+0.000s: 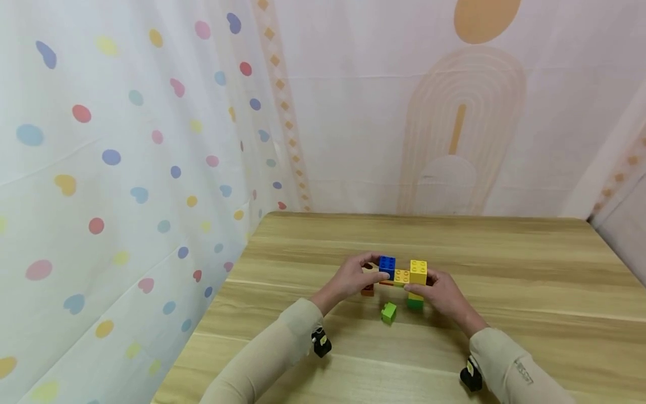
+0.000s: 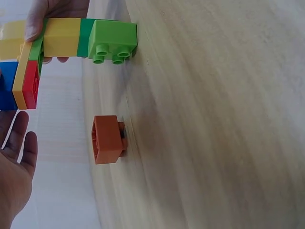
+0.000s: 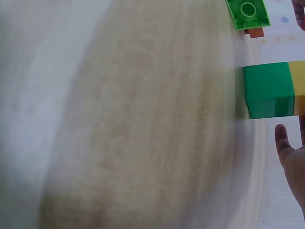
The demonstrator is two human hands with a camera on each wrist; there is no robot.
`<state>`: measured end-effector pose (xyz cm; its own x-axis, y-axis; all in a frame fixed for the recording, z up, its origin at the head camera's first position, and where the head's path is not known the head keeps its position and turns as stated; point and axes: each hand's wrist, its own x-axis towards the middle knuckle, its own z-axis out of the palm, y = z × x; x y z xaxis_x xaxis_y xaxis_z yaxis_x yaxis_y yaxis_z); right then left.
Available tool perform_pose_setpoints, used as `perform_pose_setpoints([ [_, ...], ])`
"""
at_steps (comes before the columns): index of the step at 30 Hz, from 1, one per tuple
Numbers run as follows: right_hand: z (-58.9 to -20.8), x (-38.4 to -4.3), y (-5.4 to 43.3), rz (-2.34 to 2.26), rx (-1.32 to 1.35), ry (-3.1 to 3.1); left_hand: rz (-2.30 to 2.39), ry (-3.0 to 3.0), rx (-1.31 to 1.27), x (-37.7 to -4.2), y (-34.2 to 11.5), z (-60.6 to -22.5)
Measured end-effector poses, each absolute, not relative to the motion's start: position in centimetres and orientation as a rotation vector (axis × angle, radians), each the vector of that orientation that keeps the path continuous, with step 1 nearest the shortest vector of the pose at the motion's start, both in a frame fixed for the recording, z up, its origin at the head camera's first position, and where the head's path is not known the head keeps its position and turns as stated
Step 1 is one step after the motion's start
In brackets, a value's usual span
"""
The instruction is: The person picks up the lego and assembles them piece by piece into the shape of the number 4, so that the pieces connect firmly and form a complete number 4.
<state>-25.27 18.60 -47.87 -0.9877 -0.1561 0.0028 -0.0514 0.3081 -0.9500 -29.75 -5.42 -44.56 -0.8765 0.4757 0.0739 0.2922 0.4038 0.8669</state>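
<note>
Both hands hold a structure of toy building bricks over the table. At its left end my left hand (image 1: 353,280) pinches a blue brick (image 1: 387,264), thumb in front and fingers behind. My right hand (image 1: 443,292) grips the right side below a yellow brick (image 1: 418,270), its thumb across the front. Between these two bricks lies a lower yellow piece (image 1: 401,276), with a red piece (image 2: 31,85) under its left end. The right-hand column goes down through yellow to a dark green brick (image 3: 269,90) near the tabletop.
A loose light green brick (image 1: 388,312) lies on its side on the wooden table (image 1: 303,241), nearer to me than the structure. Behind the left hand's side sits an orange-brown brick (image 2: 107,140). A patterned curtain (image 1: 353,140) hangs along the table's back and left.
</note>
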Motion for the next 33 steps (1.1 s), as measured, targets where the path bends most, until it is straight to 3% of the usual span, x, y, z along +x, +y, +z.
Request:
perform_pose_setpoints([
  [16, -48.2, -25.4, 18.9, -1.816, -0.206, 2.467, 1.616, 2.336, 0.648, -29.7, -4.8, -45.3],
  [33, -48.0, -25.3, 19.7, -1.759, -0.171, 2.465, 1.481, 2.435, 0.772, -30.1, -4.1, -45.2],
])
